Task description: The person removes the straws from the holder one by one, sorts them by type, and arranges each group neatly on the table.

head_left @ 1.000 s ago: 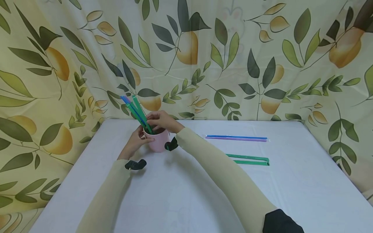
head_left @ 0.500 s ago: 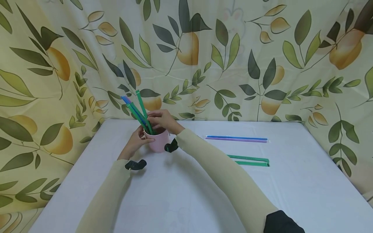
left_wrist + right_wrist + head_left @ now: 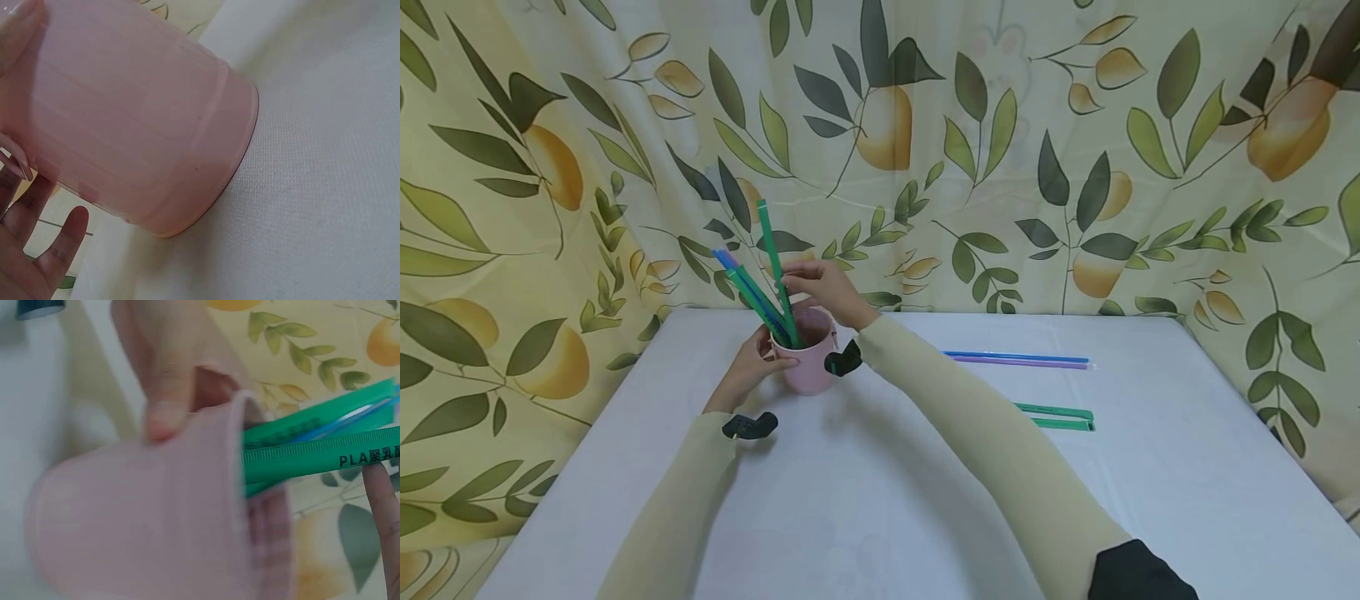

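Note:
A pink cup [image 3: 808,371] stands on the table, holding several green straws and blue and purple ones [image 3: 727,260]. My left hand [image 3: 747,367] grips it, thumb on the front near the rim and fingers round the left side. In the left wrist view the cup wall [image 3: 144,119] fills the upper left. Over the mouth, my right hand [image 3: 829,292] pinches a green wrapped straw [image 3: 769,237], its lower end inside the cup. A right fingertip [image 3: 379,487] touches this printed green straw [image 3: 312,456] in the right wrist view. The straws' lower ends are hidden by the cup wall.
Blue and purple straws [image 3: 1022,360] lie on the white table [image 3: 1187,467], right of the cup. Nearer the front are two green straws [image 3: 1063,417], partly covered by the right sleeve [image 3: 977,433]. A leaf-and-fruit patterned curtain [image 3: 970,167] hangs behind the table.
My right hand has risen slightly, and the green straw it pinches has come up out of the bunch and stands more upright. The left hand stays on the cup.

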A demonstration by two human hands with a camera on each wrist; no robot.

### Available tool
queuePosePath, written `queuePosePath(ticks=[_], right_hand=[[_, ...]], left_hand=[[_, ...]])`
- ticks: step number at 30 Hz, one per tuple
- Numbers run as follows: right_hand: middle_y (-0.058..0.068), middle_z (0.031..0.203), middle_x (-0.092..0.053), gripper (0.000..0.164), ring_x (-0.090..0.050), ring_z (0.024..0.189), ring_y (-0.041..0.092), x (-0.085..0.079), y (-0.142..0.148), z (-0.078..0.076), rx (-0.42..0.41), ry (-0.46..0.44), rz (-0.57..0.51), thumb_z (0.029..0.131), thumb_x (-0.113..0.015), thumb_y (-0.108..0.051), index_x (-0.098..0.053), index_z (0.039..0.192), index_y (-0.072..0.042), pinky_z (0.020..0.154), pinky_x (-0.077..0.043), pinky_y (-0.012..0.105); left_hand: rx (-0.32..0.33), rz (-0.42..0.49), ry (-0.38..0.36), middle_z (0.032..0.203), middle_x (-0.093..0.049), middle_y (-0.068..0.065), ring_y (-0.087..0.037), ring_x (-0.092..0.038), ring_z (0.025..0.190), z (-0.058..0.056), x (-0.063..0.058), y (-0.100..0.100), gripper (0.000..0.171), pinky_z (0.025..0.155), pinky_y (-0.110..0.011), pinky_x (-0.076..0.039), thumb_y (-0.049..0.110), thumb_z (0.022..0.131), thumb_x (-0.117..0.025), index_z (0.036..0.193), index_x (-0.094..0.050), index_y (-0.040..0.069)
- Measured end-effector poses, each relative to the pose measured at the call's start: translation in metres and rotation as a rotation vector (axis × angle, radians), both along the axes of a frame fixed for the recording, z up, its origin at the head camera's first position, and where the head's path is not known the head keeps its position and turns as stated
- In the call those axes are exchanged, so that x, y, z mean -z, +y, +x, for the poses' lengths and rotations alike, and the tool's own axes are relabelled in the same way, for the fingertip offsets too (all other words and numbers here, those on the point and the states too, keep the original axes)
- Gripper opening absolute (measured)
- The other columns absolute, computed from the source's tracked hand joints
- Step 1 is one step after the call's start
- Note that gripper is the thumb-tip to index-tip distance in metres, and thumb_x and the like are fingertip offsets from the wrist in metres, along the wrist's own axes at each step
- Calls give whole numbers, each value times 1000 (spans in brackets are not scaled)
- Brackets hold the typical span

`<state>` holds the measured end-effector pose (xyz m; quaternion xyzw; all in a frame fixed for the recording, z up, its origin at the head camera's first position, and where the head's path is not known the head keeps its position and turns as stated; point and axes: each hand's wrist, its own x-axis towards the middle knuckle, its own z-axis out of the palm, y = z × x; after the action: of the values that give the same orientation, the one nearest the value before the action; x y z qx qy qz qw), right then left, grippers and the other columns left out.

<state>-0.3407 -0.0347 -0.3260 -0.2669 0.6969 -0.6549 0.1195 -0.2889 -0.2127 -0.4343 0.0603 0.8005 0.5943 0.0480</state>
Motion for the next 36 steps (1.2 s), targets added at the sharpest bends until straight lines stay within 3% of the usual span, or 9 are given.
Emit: queuePosePath(ticks=[4,7,11,18,21,28,36], right_hand=[[25,119,-61,32,-68,95,22,-17,3,-2,-20,-39,-63,93,-56,-10,-58,123,2,82,-58,41],[26,118,-61,32,-68,90,20,-28,7,-3,-25,-54,-111,94,-55,-8,-57,123,3,85,-56,45],[20,110,-65,31,-68,87,21,-39,12,-4,-26,-49,-143,94,-55,-8,-58,123,2,83,-57,45],[3,93,-69,31,-69,83,18,-48,25,4,-52,-8,-128,94,-55,-7,-57,123,4,78,-59,43],[2,89,-70,30,-69,81,16,-47,34,10,-55,-21,-83,93,-56,-7,-59,121,3,79,-59,44],[4,93,-69,31,-67,84,14,-34,64,23,-93,0,101,92,-58,-7,-59,121,4,76,-59,43],[5,91,-72,30,-68,84,17,-18,110,24,-173,61,338,91,-60,-13,-63,118,0,73,-60,39]], left_hand=[[-7,4,-9,152,-31,-12,-33,-29,140,0,-2,1,85,113,-51,-31,16,83,-72,150,-20,17],[-7,11,-23,151,-30,-15,-35,-28,139,6,-11,4,84,113,-52,-30,14,83,-72,149,-21,14],[0,17,-32,150,-31,-19,-37,-30,138,13,-22,8,82,113,-53,-31,10,83,-70,149,-21,10],[-3,18,-43,150,-31,-18,-36,-31,138,16,-26,9,82,113,-51,-32,12,84,-70,149,-21,10],[3,23,-40,149,-32,-19,-36,-32,136,16,-24,8,82,112,-51,-33,11,83,-70,149,-21,10],[-9,29,-12,148,-35,-15,-33,-35,135,1,-1,2,82,112,-50,-34,15,83,-72,149,-23,16],[-18,21,-8,149,-34,-13,-33,-33,137,-1,2,0,85,112,-50,-33,18,81,-74,148,-23,15]])
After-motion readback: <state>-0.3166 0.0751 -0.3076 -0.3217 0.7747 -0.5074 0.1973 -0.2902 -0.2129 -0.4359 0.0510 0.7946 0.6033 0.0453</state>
